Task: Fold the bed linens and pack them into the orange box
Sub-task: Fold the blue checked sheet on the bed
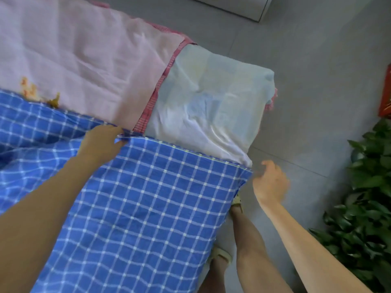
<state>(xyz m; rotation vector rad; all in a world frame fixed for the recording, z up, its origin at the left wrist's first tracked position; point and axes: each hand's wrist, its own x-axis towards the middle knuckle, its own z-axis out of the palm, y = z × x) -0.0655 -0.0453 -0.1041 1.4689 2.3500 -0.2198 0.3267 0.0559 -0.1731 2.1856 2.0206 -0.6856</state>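
A blue quilt with a white check (148, 197) lies over the near part of the bed and hangs off its front edge. My left hand (101, 142) pinches the quilt's upper hem near the middle. Beside the quilt's right corner, my right hand (269, 182) hovers with its fingers loosely curled and nothing in them. A pale pink sheet (74, 56) covers the far part of the bed. A light blue-white pillow (207, 102) lies at the bed's right end. A red-orange thing (386, 96) shows at the right edge of the view; I cannot tell if it is the box.
Grey floor tiles (317, 70) stretch to the right of the bed. A leafy green plant (368, 197) stands at the right, close to my right arm. My legs and sandalled feet (237, 201) stand beside the bed. A white unit (237, 7) sits at the top.
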